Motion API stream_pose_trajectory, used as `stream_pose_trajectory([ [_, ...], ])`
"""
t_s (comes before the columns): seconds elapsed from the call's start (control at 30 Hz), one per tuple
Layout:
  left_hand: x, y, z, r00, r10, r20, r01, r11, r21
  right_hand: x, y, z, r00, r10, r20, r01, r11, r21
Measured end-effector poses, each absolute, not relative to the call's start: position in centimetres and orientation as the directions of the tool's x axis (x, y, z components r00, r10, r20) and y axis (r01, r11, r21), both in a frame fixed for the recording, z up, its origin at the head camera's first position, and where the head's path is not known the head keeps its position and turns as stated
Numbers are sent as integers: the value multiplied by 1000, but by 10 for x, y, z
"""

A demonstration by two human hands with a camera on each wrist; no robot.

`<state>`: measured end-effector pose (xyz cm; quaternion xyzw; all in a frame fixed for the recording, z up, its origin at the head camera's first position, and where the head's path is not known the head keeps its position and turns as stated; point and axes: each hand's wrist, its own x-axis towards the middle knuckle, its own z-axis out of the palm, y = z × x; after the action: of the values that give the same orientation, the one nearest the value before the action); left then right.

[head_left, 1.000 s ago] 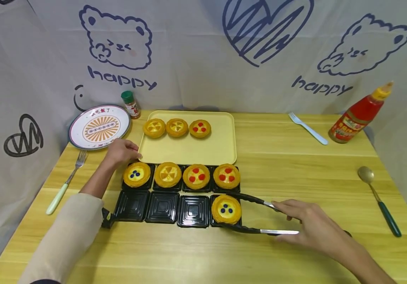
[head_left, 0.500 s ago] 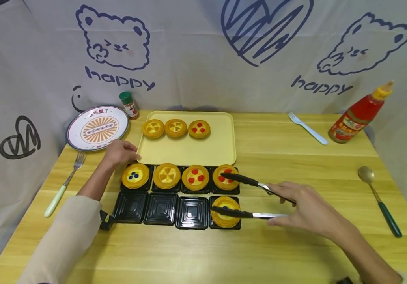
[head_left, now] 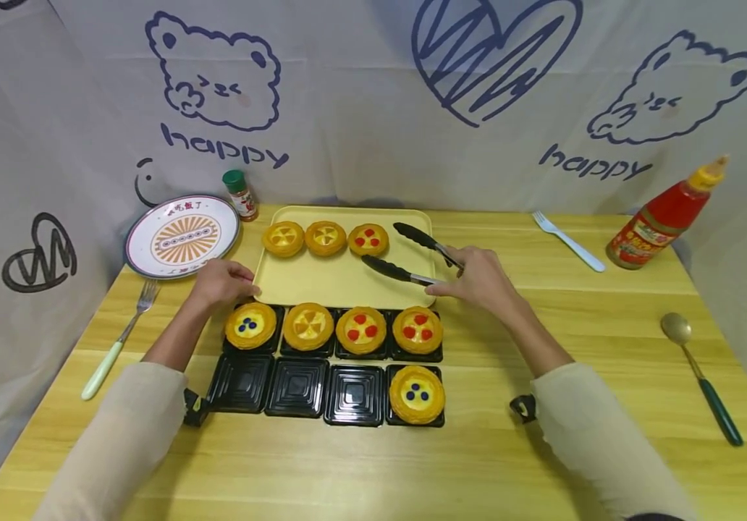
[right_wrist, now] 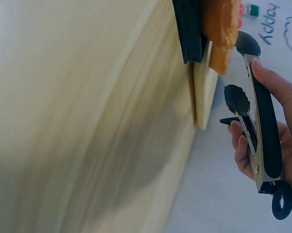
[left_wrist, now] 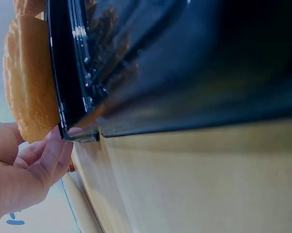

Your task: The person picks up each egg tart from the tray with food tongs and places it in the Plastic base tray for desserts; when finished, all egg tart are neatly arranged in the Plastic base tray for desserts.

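Note:
My right hand [head_left: 478, 278] grips black-tipped metal tongs [head_left: 385, 268]. Their arms are spread over the right part of a yellow tray [head_left: 321, 281], with nothing between the tips. On that tray sit two orange-wedge tarts [head_left: 325, 238] and a strawberry-topped tart [head_left: 368, 239], just left of the tongs. The tray's front left corner is held by my left hand [head_left: 222, 281]. In front lie black square containers [head_left: 295, 385] in two rows. The back row carries a blueberry tart [head_left: 250, 325], an orange-wedge tart and two strawberry tarts; another blueberry tart [head_left: 416, 394] fills the front right one.
At the left are a decorated plate [head_left: 182, 235], a spice jar [head_left: 240, 195] and a fork [head_left: 119, 340]. To the right lie a pale blue fork [head_left: 567, 241], a red sauce bottle [head_left: 665, 217] and a green-handled spoon [head_left: 702, 376]. A printed cloth hangs behind the table.
The tongs came off the front right blueberry tart, leaving it in its container. My right hand has carried them up and away to above the yellow tray. My left hand stays put.

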<state>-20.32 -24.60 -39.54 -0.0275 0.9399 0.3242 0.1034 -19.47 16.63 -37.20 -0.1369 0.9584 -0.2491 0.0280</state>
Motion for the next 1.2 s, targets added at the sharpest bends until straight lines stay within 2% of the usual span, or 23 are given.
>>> stream_pose_trajectory([
  [0.13,-203,-246,-395,-978,10,-207,-119,789,603,-212,152,-380,-966,-258,-33,-203,829,-521],
  [0.3,-203,-243,-394,-977,12,-214,-127,772,623,-216,148,-381,-973,-220,-64,-155,837,-524],
  [0.47,-203,-242,-394,-976,4,-217,-137,762,633,-204,157,-374,-970,-245,5,-209,817,-537],
  [0.87,-203,-247,-395,-977,9,-214,-129,775,619,-130,179,-343,-916,-388,106,-394,810,-435],
  [1.03,-203,-246,-395,-975,2,-222,-138,776,616,-91,181,-339,-880,-455,134,-464,765,-447],
  [1.2,-203,-245,-395,-977,2,-212,-130,782,610,-60,178,-345,-853,-511,107,-500,740,-450],
])
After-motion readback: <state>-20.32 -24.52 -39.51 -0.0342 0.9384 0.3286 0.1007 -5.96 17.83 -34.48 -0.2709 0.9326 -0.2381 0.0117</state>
